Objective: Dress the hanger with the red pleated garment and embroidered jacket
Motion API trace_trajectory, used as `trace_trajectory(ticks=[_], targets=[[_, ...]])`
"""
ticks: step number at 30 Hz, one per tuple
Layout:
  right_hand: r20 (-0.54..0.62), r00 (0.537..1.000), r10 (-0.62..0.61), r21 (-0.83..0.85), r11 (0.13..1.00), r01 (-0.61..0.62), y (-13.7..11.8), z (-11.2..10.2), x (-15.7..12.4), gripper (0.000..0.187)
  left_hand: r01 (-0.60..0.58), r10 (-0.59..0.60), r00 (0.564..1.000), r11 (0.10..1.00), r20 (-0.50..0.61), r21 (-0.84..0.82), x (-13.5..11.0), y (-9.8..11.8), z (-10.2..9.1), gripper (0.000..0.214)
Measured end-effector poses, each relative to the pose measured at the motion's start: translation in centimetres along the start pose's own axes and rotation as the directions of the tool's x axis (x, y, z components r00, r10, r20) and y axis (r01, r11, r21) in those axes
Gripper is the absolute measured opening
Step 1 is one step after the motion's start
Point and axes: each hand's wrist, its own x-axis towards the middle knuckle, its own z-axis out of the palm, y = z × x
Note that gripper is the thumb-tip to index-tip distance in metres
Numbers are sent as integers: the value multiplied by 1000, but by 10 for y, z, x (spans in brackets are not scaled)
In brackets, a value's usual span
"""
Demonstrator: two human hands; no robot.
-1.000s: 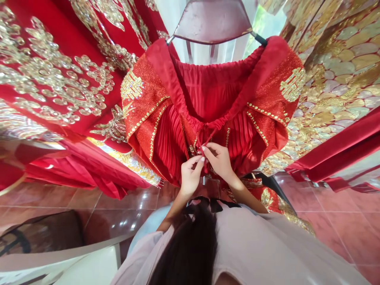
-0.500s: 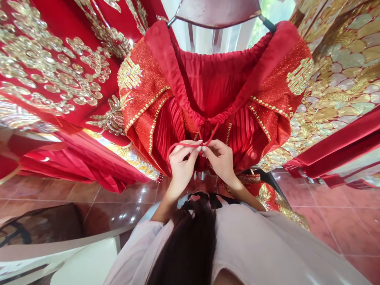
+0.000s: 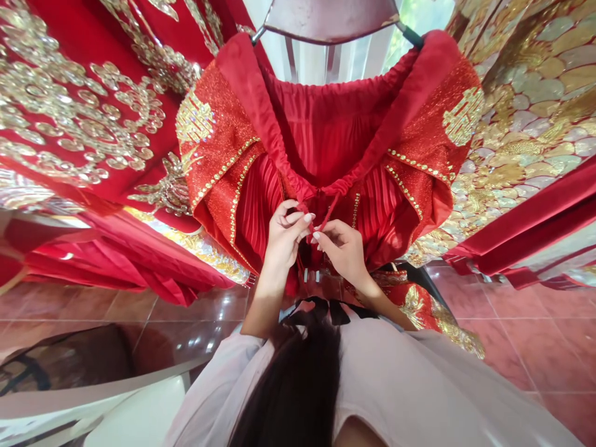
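A red pleated skirt (image 3: 321, 133) with a gathered waistband, glittery panels and gold bead trim hangs before me from a hanger (image 3: 328, 22). From the front of the waistband comes a red drawstring (image 3: 331, 210). My left hand (image 3: 285, 239) pinches the string between thumb and fingers, just under the waistband. Close beside it, my right hand (image 3: 343, 247) grips the string with thumb and forefinger. The fingertips nearly meet, and exactly how the cords cross between them is hidden.
A red garment with crystal beading (image 3: 79, 99) hangs at the left. Gold scale-patterned cloth (image 3: 535, 118) hangs at the right. Behind my left side are a white chair (image 3: 139, 413) and a dark bag (image 3: 69, 357) on the red tiled floor (image 3: 507, 347).
My left hand has risen and turned, its fingers now nearer the waistband. The loop of cord that lay across my left fingers no longer shows there. My right hand has moved slightly left and down.
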Motion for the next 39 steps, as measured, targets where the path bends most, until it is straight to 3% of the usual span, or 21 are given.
trace_trajectory(ticks=[3,7,11,14,17,21,24,26,27,28,30,31,33,35,36,37,39], targets=[[24,1000,19,33,999,-20,1,1,1,16,135,-137,991,970,4,-203,-3,-9,-5,47],[31,999,41,34,999,-42,2,2,1,20,139,-153,988,949,-30,-283,-7,-20,-5,34],[61,998,25,65,997,-29,0,0,1,22,-65,67,997,997,34,-42,-11,-19,-7,34],[50,998,28,57,998,-31,-3,-6,3,25,-253,250,967,951,37,176,-14,-8,-17,46],[56,998,27,83,996,-31,-7,-11,4,28,-378,381,924,899,31,222,-18,5,-31,48],[76,997,6,102,995,-13,-10,-13,5,25,-509,510,860,859,1,61,-25,20,-53,33],[43,999,8,99,995,-13,-8,-15,6,24,-641,641,767,767,31,21,-31,35,-73,16],[23,1000,19,91,996,-21,-5,-19,7,25,-735,724,678,662,131,148,-36,49,-87,15],[19,999,27,88,996,-29,-4,-21,8,25,-740,736,658,593,159,317,-39,57,-91,18],[20,999,30,83,996,-31,-4,-23,9,25,-685,734,661,504,157,527,-42,64,-93,23],[33,999,11,47,999,-12,-5,-25,10,23,-403,736,674,298,61,866,-51,76,-86,31],[46,999,-11,17,1000,11,-7,-25,10,21,-236,725,689,229,-3,944,-55,80,-79,32],[90,994,-67,-41,997,71,-12,-24,9,17,-49,620,782,168,-67,985,-63,81,-56,37],[145,984,-108,-85,989,121,-18,-23,8,14,-46,442,897,138,-20,989,-64,76,-31,45],[174,977,-121,-105,984,141,-20,-22,8,14,-109,368,929,135,53,985,-61,71,-20,50],[201,971,-132,-127,979,159,-23,-22,9,14,-218,331,931,156,157,963,-56,65,-11,55],[231,961,-153,-181,964,197,-25,-23,10,15,-427,314,887,275,339,862,-40,49,3,60]])
